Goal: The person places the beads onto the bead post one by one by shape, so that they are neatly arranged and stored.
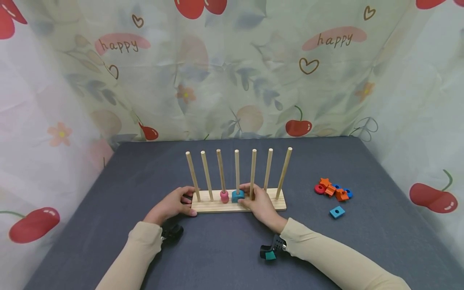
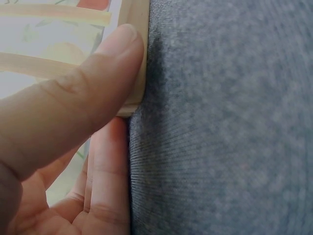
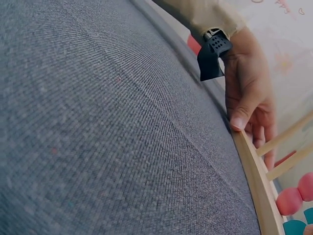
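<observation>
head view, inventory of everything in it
base: 1, pale wood, on table
pegs: 7, pale wood, along base
bead: 1+, pink, third peg from left
block: 1+, blue, fourth peg
pile: count unclear, orange, red, blue, table's right
loose piece: 1, blue, near pile
table: 1, dark grey, under base
curtain: 1+, pale, patterned, behind table
wrist devices: 2, mostly black, in front of base
sleeves: 2, cream, foreground
left hand: 1, bare, gripping base's left end
right hand: 1, bare, pinching block

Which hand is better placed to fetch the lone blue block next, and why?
Probably the right hand, once off the pegged blue piece: the lone blue block lies right of the pegboard; the left hand grips its left end.
</observation>
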### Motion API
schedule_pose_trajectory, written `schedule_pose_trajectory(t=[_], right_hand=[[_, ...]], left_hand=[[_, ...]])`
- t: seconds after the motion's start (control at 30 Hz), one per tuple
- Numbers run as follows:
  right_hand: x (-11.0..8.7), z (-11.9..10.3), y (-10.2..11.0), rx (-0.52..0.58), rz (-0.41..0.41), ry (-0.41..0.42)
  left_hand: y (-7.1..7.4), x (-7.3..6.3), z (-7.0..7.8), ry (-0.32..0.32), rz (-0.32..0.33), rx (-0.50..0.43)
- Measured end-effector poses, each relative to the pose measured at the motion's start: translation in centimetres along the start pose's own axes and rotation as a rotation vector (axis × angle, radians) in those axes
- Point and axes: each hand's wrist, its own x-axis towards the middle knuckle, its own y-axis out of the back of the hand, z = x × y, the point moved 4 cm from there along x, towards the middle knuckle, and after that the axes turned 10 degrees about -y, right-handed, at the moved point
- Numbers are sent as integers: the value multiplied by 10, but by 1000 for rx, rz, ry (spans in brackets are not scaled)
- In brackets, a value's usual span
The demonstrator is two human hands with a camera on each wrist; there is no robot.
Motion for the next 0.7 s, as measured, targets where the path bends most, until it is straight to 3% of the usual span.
schedule_pose_trajectory(t=[0.3, 0.47, 0.7], right_hand=[[-12, 0, 4, -83, -69, 39], [-26, 0, 11, -164, -125, -12], [-48, -10, 36, -203, -266, -66]], left_hand=[[0, 0, -2, 9, 3, 15], [0, 0, -3, 3, 1, 5], [1, 0, -3, 3, 11, -10]])
